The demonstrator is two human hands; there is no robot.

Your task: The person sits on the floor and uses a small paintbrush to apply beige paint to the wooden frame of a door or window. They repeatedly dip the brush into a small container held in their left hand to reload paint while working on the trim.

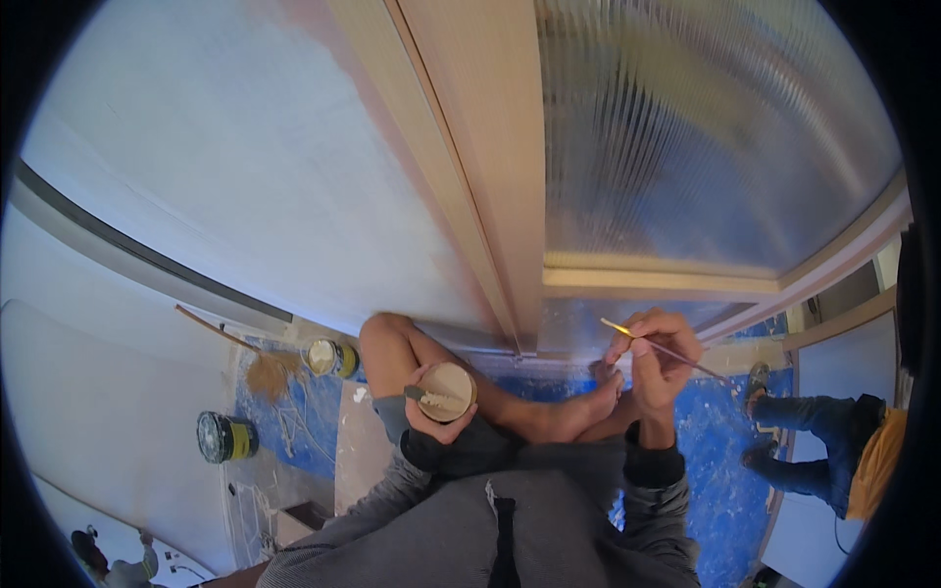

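Right hand [659, 355] pinches thin brush [663, 349]; left hand [431, 416] cups tin [447, 391]

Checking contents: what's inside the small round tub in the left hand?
The tub in the left hand holds pale tan paste, smeared. A grey blade lies across its rim. Its depth is hidden.

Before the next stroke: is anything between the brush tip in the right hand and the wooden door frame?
Nothing visible. The right hand holds the thin brush with its tip close against the lower door frame. The person's bare foot lies lower, under the hand. The left hand holds the small paint cup off to the side.
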